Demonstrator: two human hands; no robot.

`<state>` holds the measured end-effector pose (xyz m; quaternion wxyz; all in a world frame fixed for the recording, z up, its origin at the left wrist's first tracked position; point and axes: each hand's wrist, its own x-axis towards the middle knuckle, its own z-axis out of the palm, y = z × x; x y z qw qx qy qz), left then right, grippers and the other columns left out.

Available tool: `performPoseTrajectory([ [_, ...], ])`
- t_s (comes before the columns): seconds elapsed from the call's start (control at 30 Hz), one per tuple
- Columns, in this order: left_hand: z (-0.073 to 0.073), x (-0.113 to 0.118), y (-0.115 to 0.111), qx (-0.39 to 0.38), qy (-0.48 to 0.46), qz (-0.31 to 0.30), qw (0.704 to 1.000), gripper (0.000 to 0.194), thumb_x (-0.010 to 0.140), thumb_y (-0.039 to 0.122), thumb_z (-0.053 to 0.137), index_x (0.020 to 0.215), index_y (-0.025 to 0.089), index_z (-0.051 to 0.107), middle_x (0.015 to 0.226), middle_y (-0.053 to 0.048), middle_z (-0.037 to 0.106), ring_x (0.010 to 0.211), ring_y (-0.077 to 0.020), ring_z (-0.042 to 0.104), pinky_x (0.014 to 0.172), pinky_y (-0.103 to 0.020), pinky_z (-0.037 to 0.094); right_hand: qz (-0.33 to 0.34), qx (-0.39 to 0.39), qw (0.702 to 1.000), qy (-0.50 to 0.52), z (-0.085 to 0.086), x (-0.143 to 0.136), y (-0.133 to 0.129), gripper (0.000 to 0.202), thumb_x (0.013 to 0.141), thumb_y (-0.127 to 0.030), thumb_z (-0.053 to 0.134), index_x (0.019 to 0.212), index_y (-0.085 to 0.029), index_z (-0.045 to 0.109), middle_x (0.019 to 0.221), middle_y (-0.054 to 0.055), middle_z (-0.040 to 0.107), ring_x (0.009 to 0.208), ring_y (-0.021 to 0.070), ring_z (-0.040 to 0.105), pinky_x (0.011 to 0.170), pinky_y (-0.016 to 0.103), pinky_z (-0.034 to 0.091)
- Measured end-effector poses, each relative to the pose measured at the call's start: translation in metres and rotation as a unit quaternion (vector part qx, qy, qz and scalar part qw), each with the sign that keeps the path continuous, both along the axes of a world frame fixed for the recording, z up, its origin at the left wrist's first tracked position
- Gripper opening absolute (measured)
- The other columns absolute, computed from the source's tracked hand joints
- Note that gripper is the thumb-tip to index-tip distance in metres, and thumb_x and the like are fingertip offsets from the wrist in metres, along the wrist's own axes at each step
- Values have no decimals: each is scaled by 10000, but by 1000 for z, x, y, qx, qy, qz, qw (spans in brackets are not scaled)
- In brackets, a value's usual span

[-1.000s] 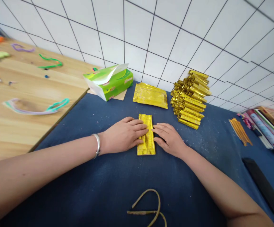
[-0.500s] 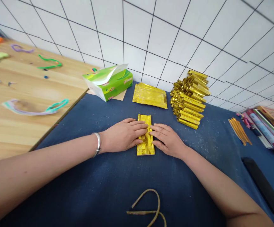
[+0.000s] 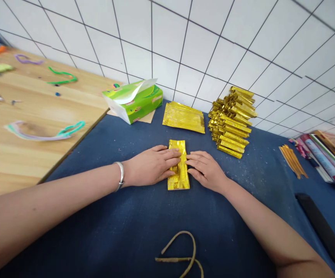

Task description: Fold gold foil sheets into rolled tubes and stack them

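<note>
A sheet of gold foil paper (image 3: 182, 175) with creases along its length lies on the dark blue table in front of me. My left hand (image 3: 156, 164) rests flat across its left side, fingers stretched over the foil. At the right edge of the sheet is my right hand (image 3: 206, 170), fingertips touching or just beside the foil, fingers extended. Behind the sheet lies a flat stack of gold foil sheets (image 3: 184, 117). To its right rises a pile of folded gold foil strips (image 3: 233, 123).
A green tissue packet (image 3: 140, 102) stands at the wall. A bent cord (image 3: 195, 251) lies near the front. On the right are orange strips (image 3: 293, 161), books (image 3: 326, 158) and a long black object (image 3: 319, 226). A wooden table (image 3: 40, 96) with pipe cleaners adjoins on the left.
My right hand has slid slightly right, off the middle of the foil to its edge. The sheet's right side now looks flatter. My left hand stays put.
</note>
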<state>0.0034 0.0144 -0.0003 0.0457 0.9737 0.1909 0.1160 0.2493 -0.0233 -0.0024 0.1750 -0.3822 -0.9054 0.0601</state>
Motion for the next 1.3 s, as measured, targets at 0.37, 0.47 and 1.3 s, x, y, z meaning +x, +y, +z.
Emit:
performPoseTrajectory([
  [0.37, 3, 1, 0, -1, -5, -8, 1000, 322, 913, 345, 385, 1178, 207, 506, 1267, -68, 523, 1225, -193, 441, 1038, -357, 268, -31, -30, 996, -81, 5, -8, -1, 417, 918, -390, 398, 1303, -237, 449, 1373, 43, 455, 1292, 222, 354, 1011, 438, 352],
  [0.47, 3, 2, 0, 0, 2, -6, 1000, 333, 918, 347, 375, 1194, 203, 495, 1273, -70, 518, 1227, -196, 437, 1036, -366, 264, -39, -39, 994, -92, 5, -7, 2, 439, 923, -405, 378, 1334, -253, 409, 1402, 37, 418, 1307, 222, 332, 1017, 444, 334],
  [1.3, 3, 0, 3, 6, 30, -7, 1000, 379, 929, 404, 330, 1206, 199, 486, 1298, -85, 490, 1200, -201, 453, 1016, -354, 280, -123, -78, 986, -86, 5, -13, 35, 479, 879, -421, 438, 1334, -272, 403, 1427, 39, 381, 1343, 259, 246, 1009, 489, 275],
])
